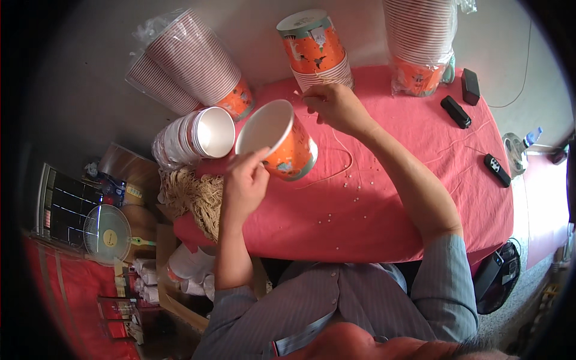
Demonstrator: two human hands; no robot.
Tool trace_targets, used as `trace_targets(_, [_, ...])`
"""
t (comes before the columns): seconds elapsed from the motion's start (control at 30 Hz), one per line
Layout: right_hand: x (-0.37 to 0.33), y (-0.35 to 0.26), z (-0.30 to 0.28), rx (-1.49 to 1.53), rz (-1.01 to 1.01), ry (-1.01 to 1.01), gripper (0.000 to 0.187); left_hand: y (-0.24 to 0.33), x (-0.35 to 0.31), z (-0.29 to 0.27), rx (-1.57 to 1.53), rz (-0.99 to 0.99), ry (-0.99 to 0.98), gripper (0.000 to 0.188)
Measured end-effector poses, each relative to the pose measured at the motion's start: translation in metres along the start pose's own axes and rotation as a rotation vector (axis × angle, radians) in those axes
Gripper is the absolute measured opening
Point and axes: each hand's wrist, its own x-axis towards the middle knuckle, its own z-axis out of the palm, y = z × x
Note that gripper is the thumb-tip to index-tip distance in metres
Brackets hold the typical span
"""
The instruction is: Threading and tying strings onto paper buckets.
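My left hand (245, 183) grips an orange paper bucket (291, 147) by its rim, thumb on the printed outside. The bucket is tilted, its white mouth facing up and left. Above and right of it, my right hand (336, 108) is closed in a pinch, with a short pale end of cord poking out past the fingertips. A thin pinkish cord (350, 157) trails below that hand and curves over the tablecloth behind the bucket. Whether it passes through the bucket wall cannot be seen.
Stacked upside-down buckets (315, 54) stand behind my right hand. Bagged bucket stacks (198, 60) lean at the back left; another stack (423, 42) stands back right. A beige cord bundle (201, 198) lies left. White bits dot the red tablecloth (396, 222). Black devices (456, 112) lie right.
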Motion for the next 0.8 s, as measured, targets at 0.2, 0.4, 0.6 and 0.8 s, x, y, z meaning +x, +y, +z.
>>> trace_targets(0.2, [0.002,0.002,-0.001,0.021,0.05,0.067,0.026,0.015,-0.011,0.015,0.111,0.197,-0.035,0.03])
trace_targets(0.4, [0.0,-0.001,0.004,0.012,0.045,0.106,0.03,0.007,-0.012,0.006,0.102,0.162,-0.021,0.038])
trace_targets(0.6, [0.001,0.0,0.003,0.017,0.015,0.106,0.028,-0.018,-0.005,-0.027,0.102,0.093,-0.11,0.041])
trace_targets(0.8, [0.0,-0.003,0.008,0.024,0.053,0.055,0.025,-0.038,-0.01,-0.02,-0.17,-0.009,-0.058,0.012])
